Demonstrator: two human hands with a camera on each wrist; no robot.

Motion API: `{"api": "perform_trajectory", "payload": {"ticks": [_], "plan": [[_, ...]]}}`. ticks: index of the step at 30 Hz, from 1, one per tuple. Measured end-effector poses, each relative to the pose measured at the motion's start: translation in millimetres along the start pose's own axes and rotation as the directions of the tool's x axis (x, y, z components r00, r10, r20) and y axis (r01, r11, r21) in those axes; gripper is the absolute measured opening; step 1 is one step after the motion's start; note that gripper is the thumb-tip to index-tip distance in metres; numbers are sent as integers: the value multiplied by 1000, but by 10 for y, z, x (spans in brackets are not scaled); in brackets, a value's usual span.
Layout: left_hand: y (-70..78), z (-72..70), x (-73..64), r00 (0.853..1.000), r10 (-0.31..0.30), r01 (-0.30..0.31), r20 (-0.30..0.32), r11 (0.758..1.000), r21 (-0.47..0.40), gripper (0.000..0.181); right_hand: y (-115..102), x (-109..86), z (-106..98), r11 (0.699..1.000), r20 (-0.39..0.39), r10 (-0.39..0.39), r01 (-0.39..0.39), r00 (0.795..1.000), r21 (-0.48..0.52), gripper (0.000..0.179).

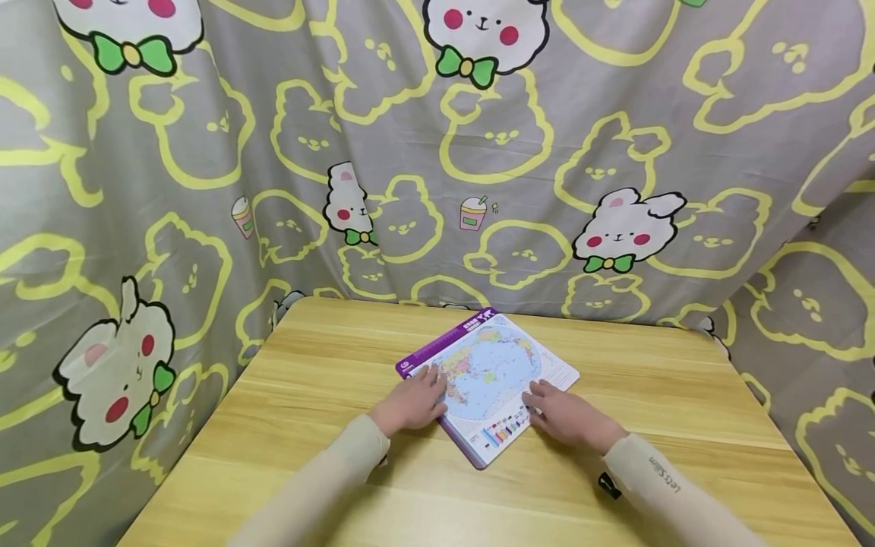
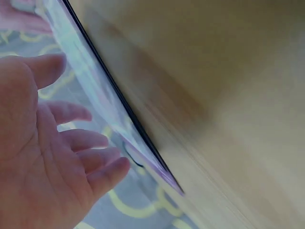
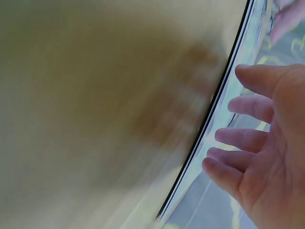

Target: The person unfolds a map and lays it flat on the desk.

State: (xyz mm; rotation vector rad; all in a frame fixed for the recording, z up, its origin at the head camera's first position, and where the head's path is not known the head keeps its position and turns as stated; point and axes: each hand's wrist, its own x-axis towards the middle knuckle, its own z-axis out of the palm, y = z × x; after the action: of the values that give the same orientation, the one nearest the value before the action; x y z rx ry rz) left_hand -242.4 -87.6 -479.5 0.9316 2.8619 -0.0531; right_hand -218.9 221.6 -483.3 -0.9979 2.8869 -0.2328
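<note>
A flat world map board [image 1: 488, 372] lies turned at an angle on the table, purple along its upper left edge, with a row of coloured marks near its lower corner. My left hand [image 1: 413, 399] is at its left edge, fingertips over the border. On the opposite side my right hand [image 1: 570, 416] is at the right edge, fingers loosely spread. In the left wrist view the fingers [image 2: 107, 176] are relaxed beside the board's thin dark edge. The right wrist view likewise has separated, slightly bent fingers [image 3: 238, 138] alongside the edge, gripping nothing.
The pale wooden table [image 1: 287, 456] runs out around the board. Behind it and on both sides hangs a grey curtain [image 1: 410, 144] with yellow outlines and white rabbit faces. A small black object [image 1: 608, 486] shows beneath my right sleeve.
</note>
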Motion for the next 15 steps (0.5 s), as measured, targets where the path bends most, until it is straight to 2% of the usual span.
{"api": "perform_trajectory", "payload": {"ticks": [4, 15], "plan": [[-155, -10, 83, 999, -38, 38, 17, 999, -39, 60, -181, 14, 47, 999, 20, -37, 37, 999, 8, 42], [-414, 53, 252, 997, -50, 56, 66, 993, -103, 63, -511, 74, 151, 996, 76, -86, 88, 993, -19, 48]]}}
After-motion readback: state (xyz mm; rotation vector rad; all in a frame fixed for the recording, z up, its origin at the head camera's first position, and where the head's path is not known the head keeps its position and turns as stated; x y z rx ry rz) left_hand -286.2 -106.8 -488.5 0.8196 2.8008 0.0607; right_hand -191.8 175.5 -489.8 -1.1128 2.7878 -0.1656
